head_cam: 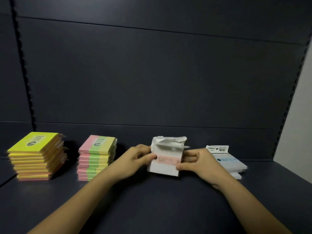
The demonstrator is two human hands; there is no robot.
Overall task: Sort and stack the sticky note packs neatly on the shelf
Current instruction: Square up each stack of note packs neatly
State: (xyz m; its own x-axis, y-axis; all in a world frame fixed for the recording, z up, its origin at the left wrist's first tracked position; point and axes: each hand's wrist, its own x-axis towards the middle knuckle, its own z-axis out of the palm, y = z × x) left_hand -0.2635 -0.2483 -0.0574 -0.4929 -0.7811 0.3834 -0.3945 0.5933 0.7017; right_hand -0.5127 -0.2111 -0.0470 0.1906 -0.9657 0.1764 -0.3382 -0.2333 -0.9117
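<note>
A bundle of white sticky note packs [166, 156] with a pink label band stands upright on the dark shelf [152, 200], at centre. My left hand [136, 159] grips its left side and my right hand [199, 163] grips its right side, thumbs on the front. At far left sits a tall stack of yellow packs [36, 156] marked 2207. A stack of pink, green and yellow striped packs [95, 157] marked 2209 rises beside it. Right of my right hand, white packs with blue print [231, 163] lie flat in a low pile.
The dark back panel [160, 73] rises behind the stacks. Slotted uprights run along the left side [23, 68] and the right side [290, 92]. A pale wall [300, 115] shows past the right upright.
</note>
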